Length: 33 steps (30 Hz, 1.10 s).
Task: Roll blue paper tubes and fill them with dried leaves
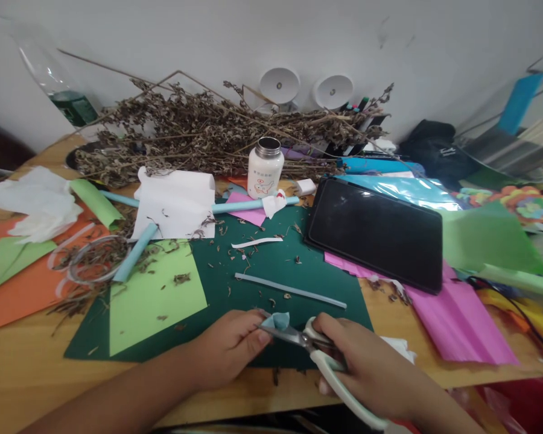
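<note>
My left hand (228, 348) pinches a small folded piece of light blue paper (276, 319) at the near edge of a dark green sheet (271, 271). My right hand (366, 367) grips white-handled scissors (317, 349), and their blades close on the blue paper between my two hands. A thin light blue strip (289, 290) lies on the green sheet just beyond my hands. A lime green sheet (149, 295) lies on the dark green one to the left.
A black tablet (375, 232) rests on pink paper (457, 319) to the right. A white bottle (265, 167) stands before a heap of dried twigs (217, 132). Orange paper (22, 289), tape rolls (95, 259), tissue (40, 205) and blue tubes (136, 252) lie left.
</note>
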{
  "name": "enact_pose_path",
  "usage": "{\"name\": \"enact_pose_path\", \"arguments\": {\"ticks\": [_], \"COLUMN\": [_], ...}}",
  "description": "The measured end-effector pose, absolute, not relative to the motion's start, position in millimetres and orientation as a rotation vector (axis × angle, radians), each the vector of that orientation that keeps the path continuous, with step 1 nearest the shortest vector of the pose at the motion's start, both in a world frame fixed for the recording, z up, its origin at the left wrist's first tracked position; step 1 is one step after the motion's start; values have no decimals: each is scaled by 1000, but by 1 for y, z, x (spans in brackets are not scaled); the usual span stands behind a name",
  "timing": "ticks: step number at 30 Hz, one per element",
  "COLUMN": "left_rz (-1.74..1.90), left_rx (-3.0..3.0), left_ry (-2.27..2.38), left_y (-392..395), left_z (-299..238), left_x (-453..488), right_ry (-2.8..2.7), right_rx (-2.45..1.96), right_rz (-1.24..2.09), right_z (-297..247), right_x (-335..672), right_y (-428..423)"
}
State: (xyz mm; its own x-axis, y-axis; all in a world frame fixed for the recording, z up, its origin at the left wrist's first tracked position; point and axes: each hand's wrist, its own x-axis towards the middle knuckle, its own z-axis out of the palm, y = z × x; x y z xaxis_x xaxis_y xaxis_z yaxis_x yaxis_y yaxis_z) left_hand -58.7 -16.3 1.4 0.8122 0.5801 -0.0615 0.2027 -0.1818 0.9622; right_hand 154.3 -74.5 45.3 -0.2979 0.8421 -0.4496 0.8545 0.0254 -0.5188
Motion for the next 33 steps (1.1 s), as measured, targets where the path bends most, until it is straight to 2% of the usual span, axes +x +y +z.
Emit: {"name": "enact_pose_path", "arguments": {"ticks": [9, 16, 22, 33], "left_rz": [330, 340, 501, 561], "left_rx": [1736, 1619, 1336, 1134], "left_ry": [642, 664, 698, 608], "left_y": [-16, -18, -20, -21], "left_z": [9, 4, -6, -6], "left_x": [-58, -59, -59, -55], "right_ry": [2246, 2180, 2130, 2214], "right_rx": [1900, 1981, 2150, 1986], "right_rz": [-1107, -1260, -1331, -1094], "right_z": [37, 34, 38, 41], "right_x": [151, 152, 166, 157], "right_y": [-72, -66, -67, -68]}}
